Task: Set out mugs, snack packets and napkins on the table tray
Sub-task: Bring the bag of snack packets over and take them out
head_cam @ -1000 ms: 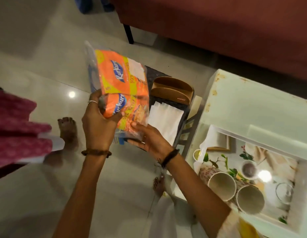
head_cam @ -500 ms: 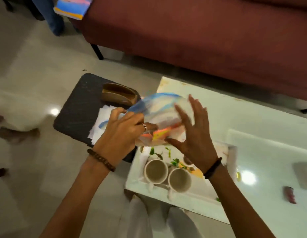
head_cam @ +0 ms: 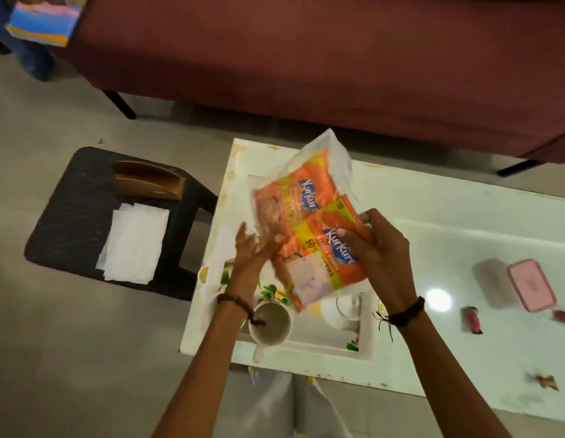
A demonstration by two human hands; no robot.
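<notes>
A clear bag of orange snack packets [head_cam: 309,216] hangs above the white tray [head_cam: 366,339] at the left end of the white table. My right hand [head_cam: 375,257] grips its right edge. My left hand [head_cam: 252,254] touches its lower left side with fingers spread. One mug [head_cam: 270,324] stands on the tray just below my left wrist; a second mug is hidden behind my arm. White napkins [head_cam: 132,245] lie on the dark stool [head_cam: 72,216], in front of a brown napkin holder [head_cam: 148,181].
A dark red sofa [head_cam: 306,58] runs along the far side. On the white table [head_cam: 464,248] to the right lie a pink box [head_cam: 530,286], a small red item [head_cam: 472,319] and a brown scrap [head_cam: 544,380]. A person's leg and a colourful book show at top left.
The snack bag has travelled from over the stool to above the tray. It now faces me, held by my right hand, with my left hand flat against it.
</notes>
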